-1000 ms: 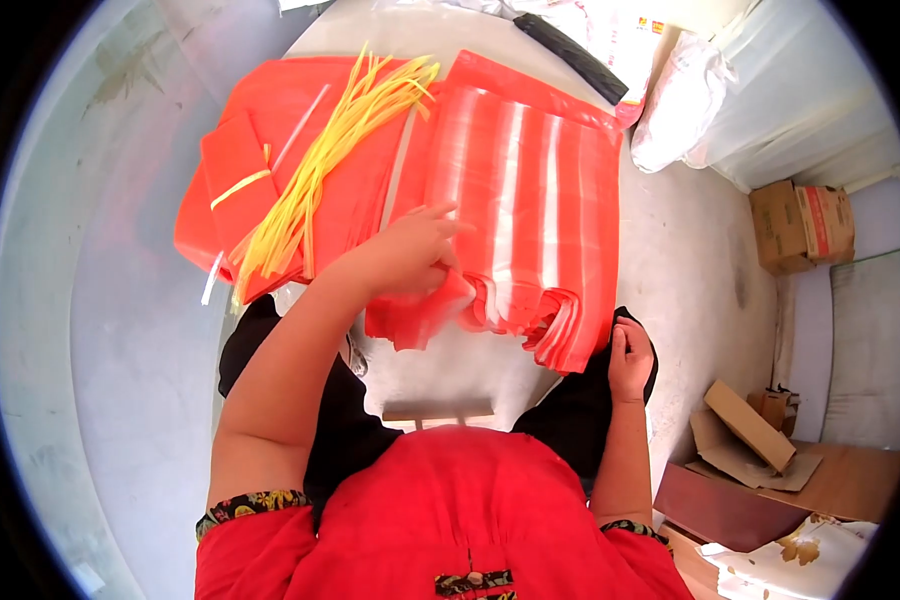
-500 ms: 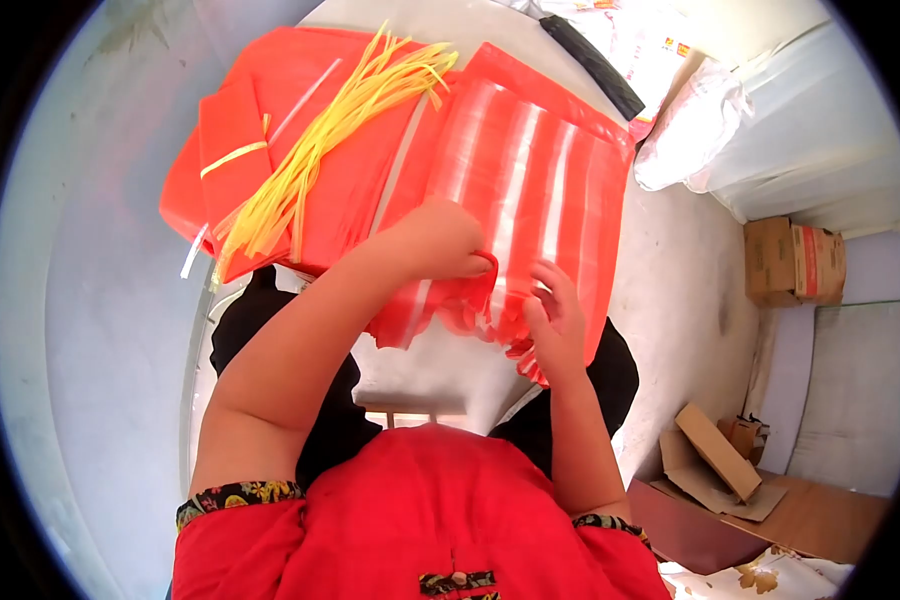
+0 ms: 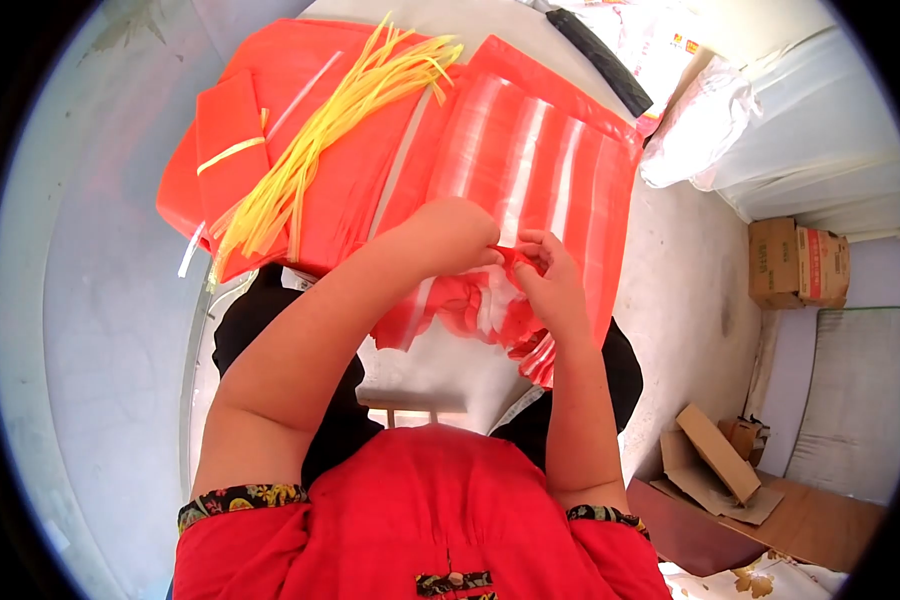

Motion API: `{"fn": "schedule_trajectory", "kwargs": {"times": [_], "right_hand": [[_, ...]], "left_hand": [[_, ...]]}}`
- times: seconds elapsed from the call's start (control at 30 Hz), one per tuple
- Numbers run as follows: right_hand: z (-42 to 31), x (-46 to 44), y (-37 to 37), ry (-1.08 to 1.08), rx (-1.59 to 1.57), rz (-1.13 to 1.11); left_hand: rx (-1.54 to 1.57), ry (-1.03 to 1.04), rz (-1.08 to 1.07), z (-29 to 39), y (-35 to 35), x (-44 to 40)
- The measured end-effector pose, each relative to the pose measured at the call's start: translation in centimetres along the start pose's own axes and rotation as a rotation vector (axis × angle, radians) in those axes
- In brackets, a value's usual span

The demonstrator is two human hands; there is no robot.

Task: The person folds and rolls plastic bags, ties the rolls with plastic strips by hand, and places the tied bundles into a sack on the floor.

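Note:
Red-and-white striped plastic bags (image 3: 530, 150) lie in a stack before me, their near edges ruffled and hanging over the table edge. My left hand (image 3: 460, 235) is closed on the near part of the bags, its fingertips partly hidden. Beside it, my right hand (image 3: 552, 280) pinches the same gathered red plastic, the two hands almost touching. To the left lies a pile of flat red plastic (image 3: 355, 190) with a bundle of yellow ties (image 3: 315, 150) across it. A folded red packet (image 3: 232, 130) with a yellow band rests there too.
A black roll (image 3: 600, 62) and a white plastic bag (image 3: 705, 125) are at the back right. Cardboard boxes (image 3: 798, 264) stand against the right wall. Below them, an opened carton (image 3: 718, 455) sits on a brown surface (image 3: 820, 515).
My right hand has come up from my knee to the bags and closed on the plastic. My left hand has moved right along the near edge, lifting some of it.

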State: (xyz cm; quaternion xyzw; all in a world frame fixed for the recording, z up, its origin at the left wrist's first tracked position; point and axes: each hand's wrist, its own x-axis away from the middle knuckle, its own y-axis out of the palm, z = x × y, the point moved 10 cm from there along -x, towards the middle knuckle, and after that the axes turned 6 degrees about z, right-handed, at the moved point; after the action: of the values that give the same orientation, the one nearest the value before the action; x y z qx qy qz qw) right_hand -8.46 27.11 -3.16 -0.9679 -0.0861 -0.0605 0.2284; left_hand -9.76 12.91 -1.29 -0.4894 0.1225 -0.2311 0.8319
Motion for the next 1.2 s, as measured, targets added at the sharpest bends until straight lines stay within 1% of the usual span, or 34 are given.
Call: {"fn": "schedule_trajectory", "kwargs": {"times": [0.1, 0.2, 0.27, 0.3, 0.37, 0.47, 0.6, 0.67, 0.77, 0.87, 0.97, 1.07, 1.17, 1.2], "right_hand": [[-0.7, 0.4, -0.5, 0.026, -0.052, 0.030], [-1.4, 0.8, -0.4, -0.054, 0.112, 0.039], [-1.1, 0.8, -0.9, -0.033, 0.138, 0.072], [-0.9, 0.7, -1.0, -0.022, 0.151, 0.088], [1.4, -0.1, -1.4, -0.002, 0.041, 0.093], [1.9, -0.2, -1.6, 0.038, -0.083, 0.093], [1.2, 0.1, -1.2, 0.144, -0.231, 0.094], [2.2, -0.5, -0.9, 0.100, -0.172, 0.091], [1.9, -0.5, -0.8, 0.051, -0.062, 0.111], [1.6, -0.4, -1.0, 0.005, 0.035, 0.135], [1.6, -0.2, -1.3, -0.055, 0.129, 0.180], [0.7, 0.4, -1.6, -0.105, 0.235, 0.216], [-0.1, 0.8, -1.6, -0.156, 0.316, 0.218], [-0.2, 1.0, -1.6, -0.172, 0.339, 0.215]], "left_hand": [[-0.025, -0.037, -0.027, -0.2, 0.0, 0.0], [0.004, -0.055, -0.026, -0.3, 0.0, 0.1], [0.054, -0.085, -0.066, -0.5, -0.1, 0.3], [0.111, -0.079, -0.024, -0.6, -0.7, 0.6], [0.226, -0.065, 0.058, -0.9, -1.9, 1.7], [0.242, -0.122, -0.041, -1.8, -2.2, 2.5], [0.260, -0.128, 0.045, -2.9, -2.8, 3.5], [0.260, -0.167, 0.075, -3.7, -2.7, 3.7], [0.132, -0.127, 0.125, -4.2, -2.3, 3.5], [-0.041, -0.185, 0.049, -3.2, -2.8, 3.4], [-0.167, -0.095, 0.062, -2.4, -2.6, 2.9], [-0.207, 0.080, 0.141, -1.0, -2.1, 2.1], [0.224, 0.144, 0.183, 1.7, -1.5, 1.8], [0.248, 0.174, 0.165, 2.4, -1.0, 1.5]]}}
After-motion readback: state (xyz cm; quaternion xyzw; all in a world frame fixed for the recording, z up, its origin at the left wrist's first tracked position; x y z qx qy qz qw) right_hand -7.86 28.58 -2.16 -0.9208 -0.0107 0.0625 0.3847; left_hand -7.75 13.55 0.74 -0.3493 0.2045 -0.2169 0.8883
